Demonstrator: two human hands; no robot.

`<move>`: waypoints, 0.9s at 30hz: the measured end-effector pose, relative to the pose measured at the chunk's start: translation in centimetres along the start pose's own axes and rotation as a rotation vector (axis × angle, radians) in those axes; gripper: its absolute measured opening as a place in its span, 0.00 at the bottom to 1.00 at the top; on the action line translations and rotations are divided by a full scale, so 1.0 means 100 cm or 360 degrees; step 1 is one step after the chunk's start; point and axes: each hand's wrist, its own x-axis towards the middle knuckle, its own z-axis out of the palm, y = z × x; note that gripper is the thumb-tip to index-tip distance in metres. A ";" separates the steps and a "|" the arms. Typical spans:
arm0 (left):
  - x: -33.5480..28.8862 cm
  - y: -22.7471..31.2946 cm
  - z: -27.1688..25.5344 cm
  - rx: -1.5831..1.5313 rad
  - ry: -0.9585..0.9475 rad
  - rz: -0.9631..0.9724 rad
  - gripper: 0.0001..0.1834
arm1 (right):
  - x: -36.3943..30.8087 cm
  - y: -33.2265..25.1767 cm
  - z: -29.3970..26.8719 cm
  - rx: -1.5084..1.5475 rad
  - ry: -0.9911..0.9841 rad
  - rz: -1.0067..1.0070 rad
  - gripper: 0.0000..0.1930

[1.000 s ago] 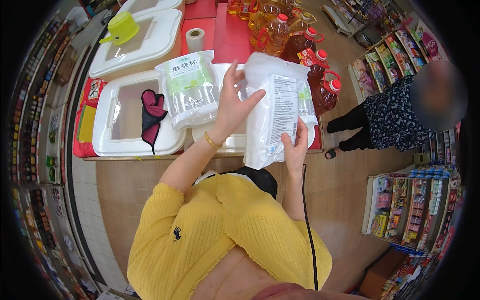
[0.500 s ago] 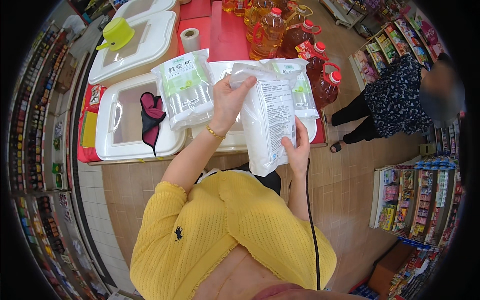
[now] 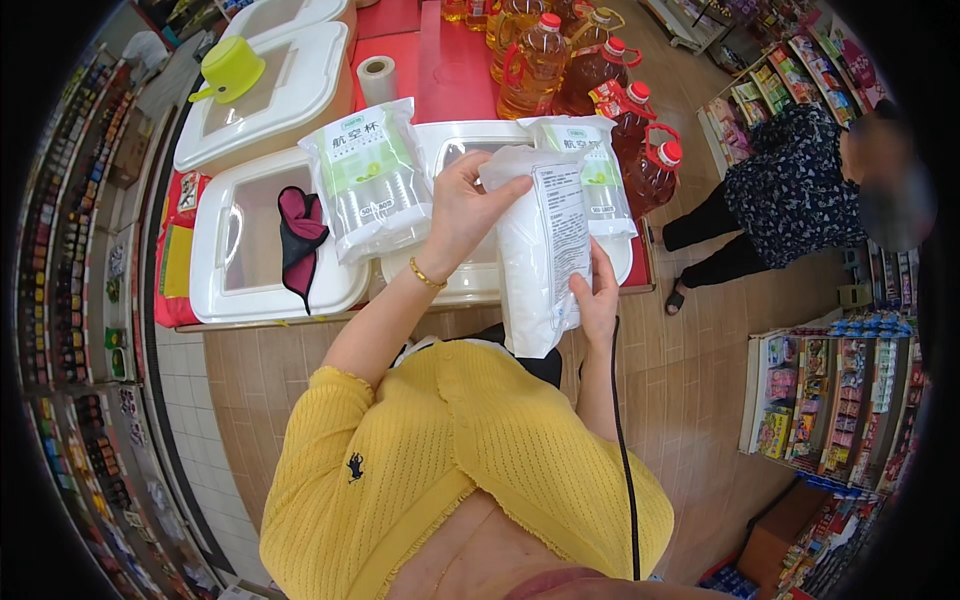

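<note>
Between my two hands is a white plastic package of disposable cups [image 3: 545,265], its printed back turned up toward me. My left hand [image 3: 470,205] pinches its upper left edge between thumb and fingers. Lower on the right side, my right hand [image 3: 597,293] grips it, the thumb lying on the front. A similar green-and-white cup package [image 3: 370,180] lies on the bin lids to the left. Another green-and-white package [image 3: 598,165] sits behind the held one, partly hidden by it.
White lidded bins [image 3: 215,300] stand on a red-covered table, with a black-and-pink cloth item [image 3: 303,235], a green scoop [image 3: 232,68] and a plastic roll [image 3: 377,80] on or near them. Red-capped oil bottles [image 3: 650,170] line the right. A person [image 3: 780,200] stands beyond; shelves [image 3: 830,400] flank the floor.
The held package has turned, so its printed back now faces more to the right and its side shows more. My left hand has shifted slightly right and down with it.
</note>
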 end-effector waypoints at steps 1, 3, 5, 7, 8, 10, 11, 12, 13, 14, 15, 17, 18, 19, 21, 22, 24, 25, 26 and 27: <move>0.001 0.000 -0.001 -0.0036 0.0000 -0.0048 0.10 | 0.000 -0.001 0.001 -0.0014 0.0005 -0.0014 0.33; 0.002 -0.001 -0.003 -0.0107 0.0000 -0.0145 0.10 | -0.002 -0.005 0.004 -0.0064 0.0009 -0.0056 0.33; 0.001 -0.003 -0.002 -0.0110 0.0028 -0.0129 0.11 | -0.002 -0.006 0.004 -0.0103 0.0016 -0.0076 0.33; 0.000 -0.004 -0.001 -0.0128 0.0053 -0.0148 0.11 | -0.003 -0.006 0.003 -0.0130 0.0030 -0.0066 0.33; 0.000 -0.005 -0.001 -0.0144 0.0063 -0.0174 0.10 | -0.004 -0.006 0.002 -0.0119 0.0033 -0.0058 0.33; -0.001 -0.005 0.001 -0.0217 0.0098 -0.0225 0.10 | -0.005 -0.005 0.002 -0.0097 0.0038 -0.0045 0.34; -0.002 -0.006 0.003 -0.0274 0.0122 -0.0249 0.10 | -0.006 -0.004 0.002 -0.0100 0.0045 -0.0034 0.34; -0.002 -0.006 0.004 -0.0332 0.0146 -0.0273 0.10 | -0.006 -0.004 0.001 -0.0103 0.0051 -0.0022 0.34; -0.002 -0.008 0.004 -0.0308 0.0151 -0.0307 0.12 | -0.007 -0.003 0.001 -0.0104 0.0062 -0.0011 0.34; -0.001 -0.011 0.004 -0.0284 0.0157 -0.0342 0.15 | -0.007 -0.003 0.001 -0.0109 0.0059 -0.0014 0.34; -0.001 -0.014 0.004 -0.0260 0.0161 -0.0377 0.18 | -0.007 -0.002 0.000 -0.0113 0.0057 -0.0017 0.33; -0.001 -0.018 0.000 -0.0665 0.0129 -0.0382 0.24 | -0.009 -0.001 -0.003 0.0022 0.0049 0.0037 0.31; -0.001 -0.019 0.001 -0.0868 0.0110 -0.0387 0.27 | -0.009 0.002 -0.007 0.0163 0.0035 0.0091 0.30; -0.003 -0.020 0.007 -0.0834 0.0149 -0.0406 0.28 | -0.010 0.005 -0.009 0.0302 0.0032 0.0145 0.30; -0.011 -0.022 0.022 -0.0766 0.0219 -0.0443 0.31 | -0.021 0.008 -0.007 0.0856 -0.0009 0.0414 0.28; -0.018 -0.027 0.029 -0.0797 0.0151 -0.0653 0.31 | -0.030 -0.005 0.000 0.1108 0.0046 0.0488 0.28; -0.038 -0.039 0.039 -0.0844 0.0008 -0.1068 0.32 | -0.029 -0.008 0.011 0.1366 0.0111 0.0639 0.28; -0.046 -0.039 0.034 -0.0806 -0.0254 -0.1115 0.33 | -0.026 -0.006 0.016 0.1440 0.0135 0.0707 0.29; -0.051 -0.039 0.021 -0.0763 -0.0513 -0.1157 0.33 | -0.019 -0.001 0.017 0.1482 0.0155 0.0762 0.29; -0.053 -0.038 0.020 -0.0734 -0.0597 -0.1153 0.34 | -0.011 0.006 0.019 0.1485 0.0176 0.0823 0.29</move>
